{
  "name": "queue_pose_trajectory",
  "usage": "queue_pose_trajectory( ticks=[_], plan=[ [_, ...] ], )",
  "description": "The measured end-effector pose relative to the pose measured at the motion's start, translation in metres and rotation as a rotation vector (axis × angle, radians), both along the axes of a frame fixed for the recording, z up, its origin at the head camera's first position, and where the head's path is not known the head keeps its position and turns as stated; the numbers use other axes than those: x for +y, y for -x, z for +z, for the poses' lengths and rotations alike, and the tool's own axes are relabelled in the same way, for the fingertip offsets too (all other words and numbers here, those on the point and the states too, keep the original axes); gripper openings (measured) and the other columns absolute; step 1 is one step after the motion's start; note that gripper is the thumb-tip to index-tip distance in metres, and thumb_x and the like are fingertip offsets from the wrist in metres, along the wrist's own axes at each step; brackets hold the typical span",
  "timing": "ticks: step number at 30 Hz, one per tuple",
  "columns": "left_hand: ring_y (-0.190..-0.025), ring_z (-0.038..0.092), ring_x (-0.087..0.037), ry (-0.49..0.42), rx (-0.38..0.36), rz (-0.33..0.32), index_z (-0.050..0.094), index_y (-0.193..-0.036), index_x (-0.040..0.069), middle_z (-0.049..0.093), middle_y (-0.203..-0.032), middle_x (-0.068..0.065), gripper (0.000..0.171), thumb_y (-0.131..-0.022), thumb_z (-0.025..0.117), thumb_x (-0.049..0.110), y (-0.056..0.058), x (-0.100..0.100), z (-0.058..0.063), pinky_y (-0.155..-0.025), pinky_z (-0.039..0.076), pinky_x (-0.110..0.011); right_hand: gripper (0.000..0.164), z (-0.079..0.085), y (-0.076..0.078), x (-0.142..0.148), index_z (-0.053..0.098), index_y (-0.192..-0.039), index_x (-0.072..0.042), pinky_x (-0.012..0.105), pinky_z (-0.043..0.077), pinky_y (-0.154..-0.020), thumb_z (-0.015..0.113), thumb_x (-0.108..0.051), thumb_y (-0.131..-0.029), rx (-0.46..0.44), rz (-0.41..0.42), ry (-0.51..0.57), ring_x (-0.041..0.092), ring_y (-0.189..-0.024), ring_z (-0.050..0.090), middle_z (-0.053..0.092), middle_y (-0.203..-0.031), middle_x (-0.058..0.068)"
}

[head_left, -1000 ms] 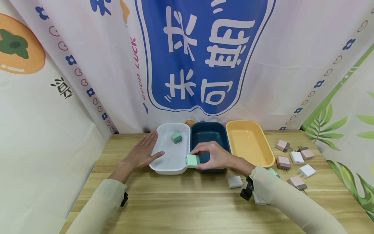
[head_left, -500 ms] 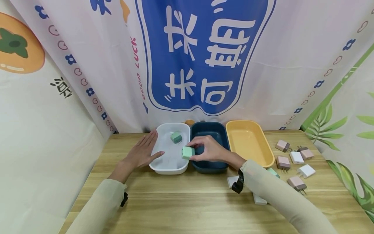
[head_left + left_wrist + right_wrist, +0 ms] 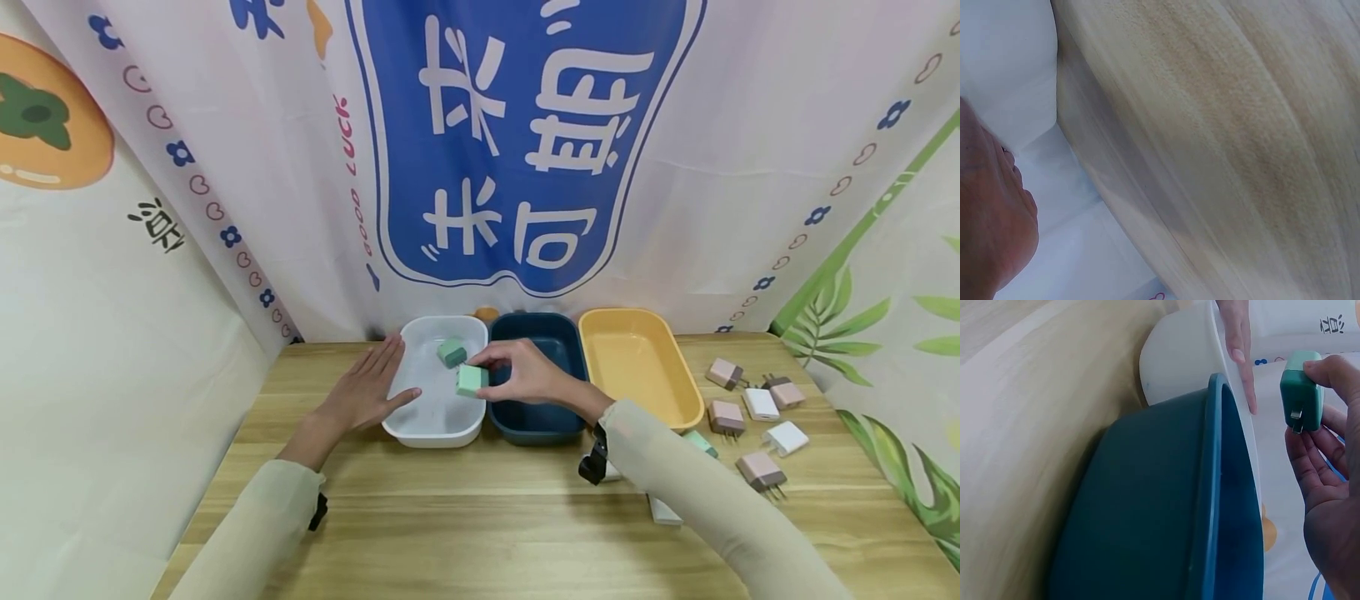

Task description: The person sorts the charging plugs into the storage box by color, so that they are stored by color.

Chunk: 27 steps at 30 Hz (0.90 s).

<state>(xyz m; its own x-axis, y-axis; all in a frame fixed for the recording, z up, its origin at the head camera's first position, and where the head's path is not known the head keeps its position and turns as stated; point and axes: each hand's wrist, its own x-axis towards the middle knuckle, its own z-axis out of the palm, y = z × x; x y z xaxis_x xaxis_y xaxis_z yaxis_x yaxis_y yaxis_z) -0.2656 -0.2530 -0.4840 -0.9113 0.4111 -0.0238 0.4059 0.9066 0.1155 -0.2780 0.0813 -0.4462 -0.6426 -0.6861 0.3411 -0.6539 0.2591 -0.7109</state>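
Note:
My right hand (image 3: pixel 525 372) pinches a green charger plug (image 3: pixel 470 381) between thumb and fingers, above the right side of the white bin (image 3: pixel 431 432). In the right wrist view the same charger plug (image 3: pixel 1302 394) shows its metal prongs. Another green charger plug (image 3: pixel 452 352) lies inside the white bin toward the back. My left hand (image 3: pixel 362 390) rests with straight fingers on the left rim of that bin, its thumb reaching over the inside. The left wrist view shows only part of the left hand (image 3: pixel 994 212) beside the bin's wall.
A dark blue bin (image 3: pixel 537 435) stands beside the white one, under my right hand. A yellow bin (image 3: pixel 637 367) is to its right. Several pink, white and green charger plugs lie on the wooden table (image 3: pixel 450 533) at the right, some partly behind the right sleeve (image 3: pixel 697 492).
My right hand has moved left and slightly back with the green charger plug, from the edge of the dark blue bin to over the white bin. The left hand has stayed in place.

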Motion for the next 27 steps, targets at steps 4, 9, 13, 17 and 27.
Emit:
queue_pose_trajectory(
  ticks=[4,9,13,17,27],
  plan=[
    [-0.165,0.001,-0.033,-0.001,0.005,-0.004,0.009,-0.169,-0.001,0.003,-0.178,-0.018,0.102,-0.104,0.039,0.073,0.0,0.0,-0.001,-0.133,0.009,-0.054,0.04,0.0,0.004,-0.004,0.079,-0.122,-0.006,0.028,0.062,-0.093,0.089,-0.019,-0.085,-0.009,-0.002,-0.006,0.013,-0.101,0.07,0.077,-0.118,0.005],
    [-0.165,0.003,-0.034,0.004,0.006,-0.005,0.008,-0.169,0.0,0.003,-0.178,-0.017,0.102,-0.104,0.039,0.073,0.001,0.0,-0.002,-0.133,0.009,-0.054,0.04,-0.001,0.009,-0.009,0.078,-0.122,-0.005,0.03,0.062,-0.094,0.089,-0.019,-0.086,-0.022,-0.006,-0.007,0.014,-0.101,0.071,0.076,-0.118,0.006],
    [-0.165,0.003,-0.034,0.005,0.0,-0.003,0.007,-0.169,0.0,0.003,-0.178,-0.017,0.102,-0.104,0.039,0.073,0.001,0.0,-0.002,-0.133,0.009,-0.054,0.04,-0.004,0.012,-0.012,0.078,-0.123,-0.004,0.035,0.062,-0.096,0.088,-0.019,-0.087,-0.054,-0.016,-0.01,0.015,-0.101,0.071,0.076,-0.119,0.008],
    [-0.165,0.002,-0.033,0.007,0.002,-0.003,0.008,-0.169,0.0,0.003,-0.178,-0.017,0.102,-0.104,0.038,0.073,0.001,0.0,-0.002,-0.133,0.01,-0.055,0.042,-0.007,0.017,-0.014,0.077,-0.124,-0.003,0.042,0.062,-0.096,0.089,-0.018,-0.087,-0.079,-0.036,-0.006,0.017,-0.099,0.071,0.076,-0.12,0.009],
    [-0.165,0.0,-0.033,0.001,0.002,0.003,0.008,-0.169,0.0,0.002,-0.178,-0.017,0.102,-0.104,0.038,0.073,0.001,0.0,-0.001,-0.133,0.009,-0.054,0.043,-0.014,0.028,-0.019,0.076,-0.126,-0.004,0.031,0.062,-0.094,0.089,-0.021,-0.088,-0.107,-0.086,-0.016,0.021,-0.101,0.073,0.076,-0.12,0.008]
  ],
)
